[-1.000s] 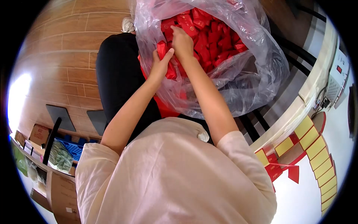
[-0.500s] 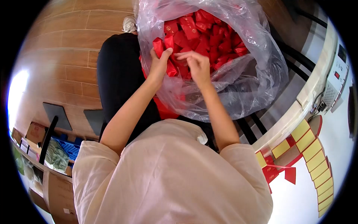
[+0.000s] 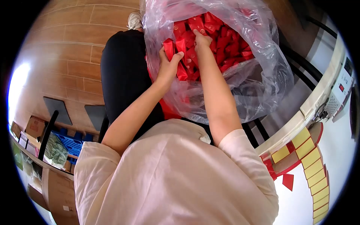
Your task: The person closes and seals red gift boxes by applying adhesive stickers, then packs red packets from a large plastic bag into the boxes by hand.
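A large clear plastic bag (image 3: 258, 86) stands open in front of my body, filled with a heap of small, shiny red packets (image 3: 225, 45). At the bag's left side my left hand (image 3: 169, 68) is closed around several red packets (image 3: 169, 49), the thumb pressing on them from the near side. My right hand (image 3: 203, 40) is stretched into the bag, fingers closed on the lower edge of a red packet (image 3: 196, 24) with a small gold mark. Part of its fingers is hidden among the packets.
At the right, a white table edge (image 3: 288, 125) curves past the bag, with yellow cards in red borders (image 3: 313, 168) and a white device (image 3: 339, 88) on it. Black metal legs stand behind the bag. Cardboard boxes (image 3: 60, 187) and a blue crate (image 3: 69, 142) are at lower left.
My right hand has moved from beside the left hand farther into the bag and onto a packet in the heap. My left hand keeps its packets, and the view has shifted slightly.
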A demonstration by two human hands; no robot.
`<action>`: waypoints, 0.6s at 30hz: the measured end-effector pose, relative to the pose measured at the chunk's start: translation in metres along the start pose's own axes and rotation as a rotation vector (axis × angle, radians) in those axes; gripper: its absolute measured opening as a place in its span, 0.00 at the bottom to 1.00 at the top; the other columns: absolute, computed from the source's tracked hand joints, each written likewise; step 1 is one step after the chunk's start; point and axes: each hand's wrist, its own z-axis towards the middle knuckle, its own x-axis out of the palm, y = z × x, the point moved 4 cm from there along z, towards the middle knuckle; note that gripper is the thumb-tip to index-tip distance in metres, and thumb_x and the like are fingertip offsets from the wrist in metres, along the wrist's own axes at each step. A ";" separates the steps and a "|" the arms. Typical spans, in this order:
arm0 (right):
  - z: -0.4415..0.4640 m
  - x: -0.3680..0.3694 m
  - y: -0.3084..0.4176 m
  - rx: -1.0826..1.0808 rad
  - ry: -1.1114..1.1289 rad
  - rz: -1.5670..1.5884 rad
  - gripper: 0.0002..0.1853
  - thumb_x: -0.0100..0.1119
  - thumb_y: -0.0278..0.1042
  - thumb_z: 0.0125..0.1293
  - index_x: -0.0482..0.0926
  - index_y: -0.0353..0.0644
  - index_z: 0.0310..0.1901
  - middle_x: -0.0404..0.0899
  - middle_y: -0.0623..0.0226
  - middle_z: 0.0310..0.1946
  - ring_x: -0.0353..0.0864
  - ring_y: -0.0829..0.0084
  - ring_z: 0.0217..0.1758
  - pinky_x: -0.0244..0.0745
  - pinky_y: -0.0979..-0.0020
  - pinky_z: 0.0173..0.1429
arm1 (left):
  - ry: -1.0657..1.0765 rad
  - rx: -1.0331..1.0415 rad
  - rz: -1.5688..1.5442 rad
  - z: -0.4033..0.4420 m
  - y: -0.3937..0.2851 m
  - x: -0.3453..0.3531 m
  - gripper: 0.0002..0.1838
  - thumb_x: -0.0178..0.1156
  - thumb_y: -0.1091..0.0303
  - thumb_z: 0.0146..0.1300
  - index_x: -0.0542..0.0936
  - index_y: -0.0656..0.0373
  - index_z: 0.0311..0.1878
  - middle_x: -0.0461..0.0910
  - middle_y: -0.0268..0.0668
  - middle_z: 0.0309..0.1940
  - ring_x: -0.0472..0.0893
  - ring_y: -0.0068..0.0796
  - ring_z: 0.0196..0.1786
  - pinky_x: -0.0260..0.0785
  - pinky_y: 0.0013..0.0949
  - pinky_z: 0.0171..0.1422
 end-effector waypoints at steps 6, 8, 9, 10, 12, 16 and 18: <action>-0.053 -0.066 0.056 -0.250 0.254 0.126 0.15 0.67 0.31 0.56 0.77 0.37 0.44 0.80 0.62 0.31 0.78 0.72 0.30 0.72 0.67 0.30 | -0.005 -0.012 0.014 0.001 -0.001 0.000 0.35 0.58 0.63 0.64 0.50 0.57 0.68 0.72 0.44 0.52 0.84 0.34 0.39 0.77 0.35 0.43; -0.067 -0.090 0.071 -0.769 0.180 -0.188 0.14 0.62 0.30 0.56 0.78 0.37 0.44 0.82 0.48 0.37 0.81 0.51 0.42 0.74 0.58 0.48 | 0.009 -0.010 -0.007 -0.003 -0.005 0.006 0.35 0.58 0.62 0.64 0.50 0.57 0.68 0.71 0.44 0.53 0.83 0.33 0.39 0.77 0.35 0.44; -0.080 -0.108 0.075 -0.880 0.128 -0.244 0.09 0.56 0.27 0.55 0.78 0.38 0.39 0.80 0.45 0.37 0.79 0.48 0.40 0.73 0.58 0.45 | 0.008 0.017 -0.007 -0.005 -0.006 0.007 0.35 0.58 0.61 0.64 0.51 0.56 0.68 0.70 0.44 0.54 0.83 0.33 0.41 0.76 0.35 0.47; -0.087 -0.125 0.075 -0.891 0.114 -0.241 0.09 0.56 0.27 0.55 0.78 0.38 0.39 0.80 0.45 0.37 0.79 0.48 0.40 0.73 0.58 0.45 | 0.007 0.046 -0.007 -0.006 -0.008 0.006 0.35 0.58 0.61 0.64 0.51 0.56 0.69 0.69 0.44 0.56 0.82 0.32 0.43 0.75 0.35 0.51; -0.103 -0.156 0.077 -1.087 0.122 -0.231 0.06 0.54 0.22 0.57 0.77 0.37 0.36 0.77 0.59 0.26 0.76 0.73 0.29 0.71 0.72 0.36 | -0.013 0.088 0.052 0.009 0.006 -0.006 0.36 0.58 0.59 0.64 0.51 0.55 0.70 0.67 0.44 0.59 0.77 0.34 0.53 0.68 0.36 0.60; -0.152 -0.209 0.073 -1.178 0.405 -0.053 0.09 0.43 0.12 0.56 0.72 0.37 0.31 0.75 0.65 0.26 0.75 0.76 0.33 0.70 0.77 0.43 | 0.114 0.223 0.166 -0.007 0.002 -0.001 0.38 0.58 0.57 0.64 0.52 0.57 0.71 0.66 0.44 0.62 0.67 0.37 0.63 0.59 0.35 0.68; -0.182 -0.230 0.069 -1.159 0.486 -0.049 0.09 0.45 0.14 0.54 0.74 0.38 0.32 0.75 0.58 0.30 0.76 0.61 0.35 0.70 0.67 0.42 | 0.354 0.171 0.333 -0.032 0.003 0.013 0.38 0.58 0.56 0.64 0.52 0.58 0.71 0.65 0.44 0.63 0.66 0.36 0.65 0.57 0.35 0.69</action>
